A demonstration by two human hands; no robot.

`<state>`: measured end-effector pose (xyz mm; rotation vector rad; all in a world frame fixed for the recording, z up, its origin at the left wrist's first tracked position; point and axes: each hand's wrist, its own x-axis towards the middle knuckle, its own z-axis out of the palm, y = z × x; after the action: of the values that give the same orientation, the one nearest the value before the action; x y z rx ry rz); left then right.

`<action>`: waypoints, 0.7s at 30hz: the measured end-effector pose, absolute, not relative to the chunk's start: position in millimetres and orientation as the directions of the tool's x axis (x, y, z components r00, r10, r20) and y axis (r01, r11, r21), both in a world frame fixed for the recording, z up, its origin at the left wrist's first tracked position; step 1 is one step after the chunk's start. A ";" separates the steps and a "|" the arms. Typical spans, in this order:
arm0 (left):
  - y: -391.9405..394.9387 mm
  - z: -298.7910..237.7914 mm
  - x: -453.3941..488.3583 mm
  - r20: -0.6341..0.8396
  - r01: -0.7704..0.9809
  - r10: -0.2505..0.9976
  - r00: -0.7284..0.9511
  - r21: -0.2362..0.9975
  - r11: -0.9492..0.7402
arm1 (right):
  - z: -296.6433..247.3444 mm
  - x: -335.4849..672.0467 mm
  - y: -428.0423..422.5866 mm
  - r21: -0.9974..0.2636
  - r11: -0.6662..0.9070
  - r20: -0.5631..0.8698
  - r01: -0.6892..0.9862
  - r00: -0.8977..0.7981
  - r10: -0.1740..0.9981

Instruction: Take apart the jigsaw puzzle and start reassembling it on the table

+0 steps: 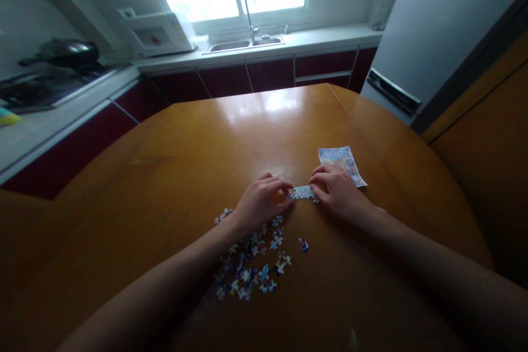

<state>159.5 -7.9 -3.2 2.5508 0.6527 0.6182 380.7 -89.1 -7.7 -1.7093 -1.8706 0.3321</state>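
Note:
A short strip of joined jigsaw pieces (303, 192) lies flat on the wooden table. My left hand (264, 201) grips its left end, thumb and fingers closed around the edge. At the other end, the fingers of my right hand (336, 190) are curled onto the strip. Under and beside my left forearm spreads a pile of loose jigsaw pieces (245, 275), partly hidden by the arm. One single jigsaw piece (303, 245) rests apart, right of the pile. Behind my right hand lies a printed picture sheet (342, 159), its near part covered by the hand.
The wooden table (198, 143) fills the middle. Beyond it runs a counter with a sink (229, 45) and a tap (251, 14). A white microwave (159, 34) and a dark pan (68, 52) on the stove are at left. A fridge (437, 27) stands at right.

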 end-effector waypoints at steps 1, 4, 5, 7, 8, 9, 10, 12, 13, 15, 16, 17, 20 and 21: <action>-7.8 -3.6 159.4 0.305 0.341 0.532 0.790 0.503 -0.794 | -7.7 380.6 -89.1 -0.545 0.149 0.244 0.825 -0.014 0.970; -7.4 -4.8 159.2 0.290 0.362 0.546 0.786 0.502 -0.786 | -7.8 380.3 -89.0 -0.546 0.145 0.239 0.825 -0.013 0.971; -7.2 -5.1 159.2 0.287 0.367 0.552 0.783 0.502 -0.783 | -7.9 380.4 -89.0 -0.545 0.144 0.238 0.826 -0.012 0.971; -6.9 -5.9 159.2 0.288 0.371 0.555 0.780 0.502 -0.781 | -8.3 380.8 -88.8 -0.543 0.143 0.238 0.827 -0.012 0.971; -6.6 -6.3 159.2 0.290 0.371 0.555 0.779 0.501 -0.782 | -8.5 381.1 -88.6 -0.542 0.144 0.236 0.828 -0.014 0.972; -6.4 -6.8 159.2 0.292 0.370 0.554 0.779 0.500 -0.783 | -8.7 381.5 -88.3 -0.541 0.146 0.233 0.828 -0.019 0.972; -6.1 -7.3 159.2 0.292 0.370 0.554 0.779 0.499 -0.784 | -8.9 381.9 -88.1 -0.541 0.148 0.230 0.828 -0.023 0.973; -5.3 -7.6 159.1 0.284 0.373 0.557 0.780 0.503 -0.780 | -8.9 382.3 -87.8 -0.541 0.147 0.226 0.828 -0.025 0.974; -4.8 -7.4 159.1 0.278 0.374 0.560 0.781 0.509 -0.775 | -8.7 382.4 -87.8 -0.541 0.145 0.225 0.829 -0.024 0.974; -3.6 -5.9 158.8 0.269 0.383 0.576 0.772 0.527 -0.759 | -8.3 382.4 -88.0 -0.541 0.140 0.227 0.829 -0.016 0.974; -2.9 -4.9 158.5 0.271 0.388 0.588 0.762 0.536 -0.750 | -8.1 382.3 -88.1 -0.542 0.139 0.230 0.829 -0.013 0.973; -2.3 -3.8 158.2 0.278 0.392 0.599 0.751 0.541 -0.744 | -8.1 382.3 -88.2 -0.543 0.141 0.234 0.828 -0.013 0.972; -1.9 -1.3 157.3 0.296 0.398 0.606 0.738 0.534 -0.746 | -8.2 382.1 -88.3 -0.545 0.146 0.244 0.826 -0.011 0.970; -2.6 -0.9 157.2 0.293 0.393 0.595 0.748 0.526 -0.754 | -8.2 382.0 -88.3 -0.545 0.146 0.244 0.825 -0.010 0.970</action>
<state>157.2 -2.6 -0.9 2.5100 0.7518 0.6292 382.0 -88.3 -8.2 -1.7119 -1.8675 0.3333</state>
